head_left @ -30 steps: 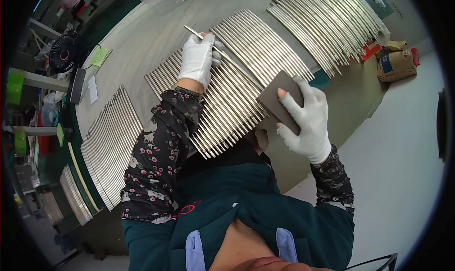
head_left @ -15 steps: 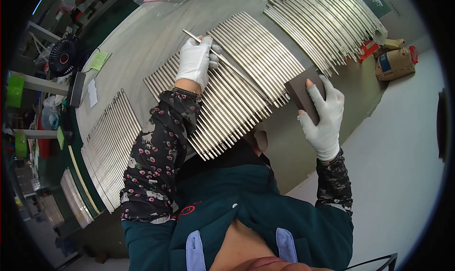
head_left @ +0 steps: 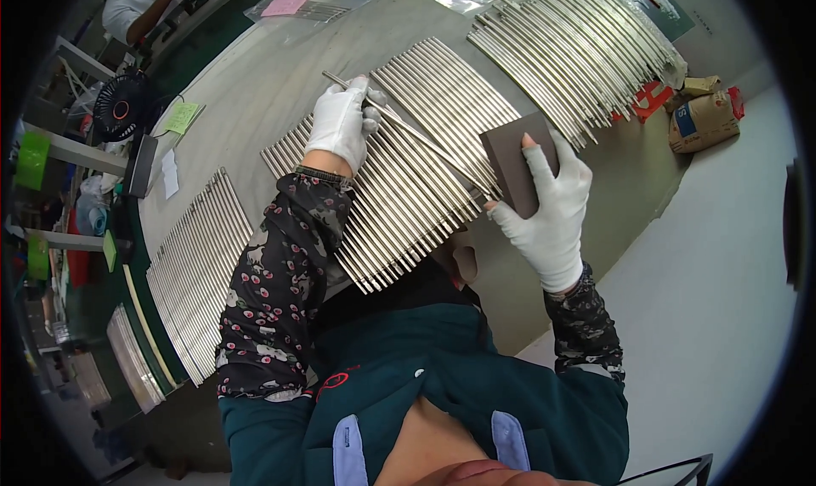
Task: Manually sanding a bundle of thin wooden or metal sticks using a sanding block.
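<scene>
As gloved left hand (head_left: 342,122) fingers grasp a thin steel rod (head_left: 399,122), right hand (head_left: 544,205) fingers clasp a dark sanding block (head_left: 510,159).

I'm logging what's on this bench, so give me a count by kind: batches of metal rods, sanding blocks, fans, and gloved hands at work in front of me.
Batches of metal rods laid side by side: 4 (under the hands, far right, lower left, left edge)
Dark sanding block: 1
Small black fan: 1
White-gloved hands: 2 (left hand, right hand)
Total: 8
</scene>
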